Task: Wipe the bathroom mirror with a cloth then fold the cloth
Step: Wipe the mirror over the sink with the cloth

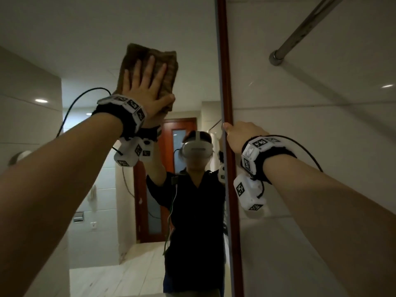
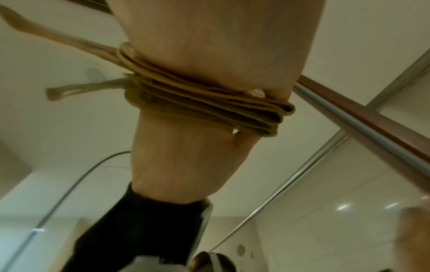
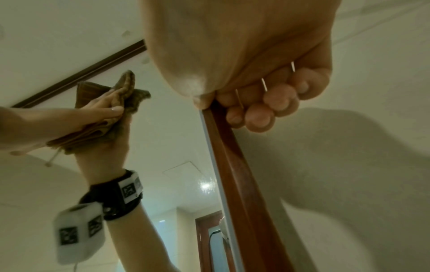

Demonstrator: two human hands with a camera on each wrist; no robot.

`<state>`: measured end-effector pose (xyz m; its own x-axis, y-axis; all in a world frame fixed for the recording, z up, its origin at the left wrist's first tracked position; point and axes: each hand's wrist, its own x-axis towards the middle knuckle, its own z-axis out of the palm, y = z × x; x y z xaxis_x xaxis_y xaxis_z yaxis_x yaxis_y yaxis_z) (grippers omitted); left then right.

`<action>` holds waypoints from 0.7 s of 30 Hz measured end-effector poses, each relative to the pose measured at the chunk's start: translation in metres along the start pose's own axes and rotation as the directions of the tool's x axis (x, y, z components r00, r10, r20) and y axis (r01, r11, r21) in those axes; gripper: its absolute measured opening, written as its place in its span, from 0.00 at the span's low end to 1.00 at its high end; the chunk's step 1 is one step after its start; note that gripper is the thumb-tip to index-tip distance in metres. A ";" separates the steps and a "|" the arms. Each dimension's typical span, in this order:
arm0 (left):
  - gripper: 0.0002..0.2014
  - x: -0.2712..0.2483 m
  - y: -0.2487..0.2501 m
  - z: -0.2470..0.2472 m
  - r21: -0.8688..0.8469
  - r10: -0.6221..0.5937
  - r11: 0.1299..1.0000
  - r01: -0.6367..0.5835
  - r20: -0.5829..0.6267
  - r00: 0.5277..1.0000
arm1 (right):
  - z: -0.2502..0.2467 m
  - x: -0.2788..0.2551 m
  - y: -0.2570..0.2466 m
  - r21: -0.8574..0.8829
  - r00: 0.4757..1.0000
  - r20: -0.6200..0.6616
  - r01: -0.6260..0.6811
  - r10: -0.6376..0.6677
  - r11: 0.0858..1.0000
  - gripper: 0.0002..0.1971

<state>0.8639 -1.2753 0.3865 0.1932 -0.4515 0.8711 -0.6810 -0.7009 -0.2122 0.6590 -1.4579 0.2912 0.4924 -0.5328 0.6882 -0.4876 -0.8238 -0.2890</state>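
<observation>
My left hand lies flat with straight, spread fingers over the folded brown ribbed cloth, pressing it against the glass of the wood-framed bathroom mirror; the thumb hooks under the cloth's lower edge. From the left wrist view the cloth shows as a stack of several folded layers sandwiched between my palm and its reflection, with a pale hanging loop sticking out to one side. The cloth sits high on the mirror, above my reflected headset and well left of the frame. My right hand grips the reddish-brown wooden mirror frame, fingers curled round its outer edge and thumb on the glass side. Beyond the frame is a pale tiled wall with a metal rail.
</observation>
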 end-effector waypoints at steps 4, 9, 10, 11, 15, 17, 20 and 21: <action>0.42 -0.012 0.031 0.007 0.007 0.068 0.998 -0.068 -0.012 0.998 | -0.004 -0.004 -0.003 -0.003 1.000 0.012 -0.013 0.013 1.000 0.28; 0.40 -0.060 0.078 0.028 0.169 0.439 0.880 -0.443 0.063 0.896 | -0.007 -0.009 -0.003 -0.002 1.000 -0.004 -0.011 0.011 1.000 0.25; 0.39 -0.062 0.077 0.030 0.182 0.472 0.858 -0.480 0.085 0.877 | -0.006 -0.009 -0.003 0.000 1.000 -0.006 -0.005 0.005 1.000 0.25; 0.38 -0.058 0.073 0.028 0.194 0.488 0.846 -0.497 0.098 0.868 | -0.006 -0.008 -0.002 0.000 1.000 -0.007 -0.004 0.004 1.000 0.25; 0.35 -0.008 0.055 0.002 0.120 0.316 0.942 -0.314 -0.002 0.949 | -0.003 -0.005 -0.001 0.008 1.000 -0.005 0.002 -0.002 1.000 0.28; 0.33 0.017 0.048 -0.007 -0.005 0.149 0.989 -0.149 -0.011 0.989 | -0.001 -0.005 0.001 0.013 1.000 -0.018 0.005 -0.005 1.000 0.29; 0.33 0.026 0.050 -0.006 -0.033 0.047 0.998 -0.048 -0.023 0.999 | 0.002 -0.005 0.003 0.006 0.999 -0.042 0.009 -0.008 1.000 0.29; 0.34 0.020 0.053 -0.003 -0.032 0.045 0.998 -0.046 -0.028 0.999 | 0.002 -0.005 0.003 0.007 0.999 -0.035 0.008 -0.007 1.000 0.29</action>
<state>0.8296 -1.3195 0.3936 0.1428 -0.4668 0.8728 -0.7110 -0.6618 -0.2376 0.6569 -1.4587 0.2854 0.4702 -0.5197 0.7133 -0.4786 -0.8292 -0.2887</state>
